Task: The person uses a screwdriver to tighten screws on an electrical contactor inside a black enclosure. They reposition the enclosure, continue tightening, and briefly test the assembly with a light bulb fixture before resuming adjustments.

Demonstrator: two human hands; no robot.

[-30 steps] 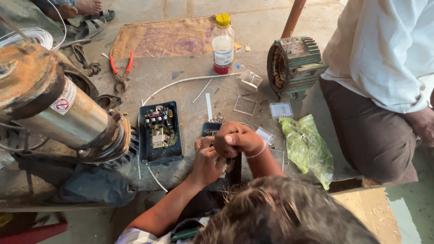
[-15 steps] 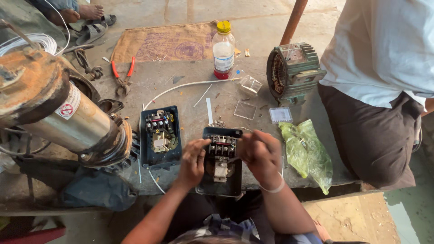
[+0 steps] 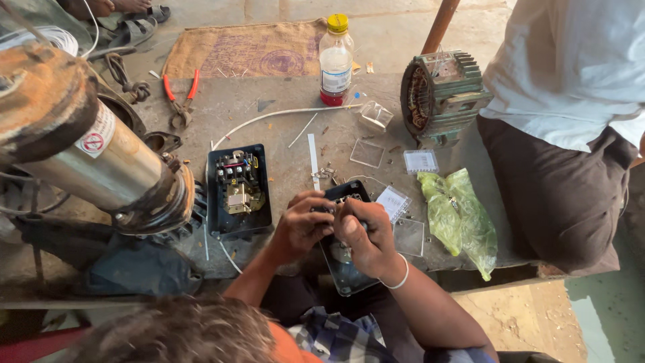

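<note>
- A black switch box (image 3: 344, 269) lies open on the workbench (image 3: 282, 114), at its near edge, under both hands; its long axis runs from the near edge away toward the far side, tilted slightly leftward at the top.
- The left hand (image 3: 301, 225) curls over the box's upper left part, fingers bent and pressing onto the parts inside.
- The right hand (image 3: 366, 235) sits just beside it, touching the left, fingers pinched together over the box's middle; it may grip a small brownish piece, but the view is too cramped to tell.
- Only the box's far corner and near end show; its contents are mostly hidden by the hands.
- Just left lies a second black box (image 3: 238, 188), open, showing a contactor with red and dark wiring and a brass-coloured part.
- Right of the hands lie clear plastic covers (image 3: 408, 235) and a crumpled green plastic bag (image 3: 460, 215).
- Farther off stand a plastic bottle (image 3: 334, 60) with a yellow cap, red-handled pliers (image 3: 179, 97), and a green motor housing (image 3: 440, 97).
- A steel pump body (image 3: 87, 144) juts in from the left.
- Another person in dark trousers (image 3: 557, 188) stands on the right.
</note>
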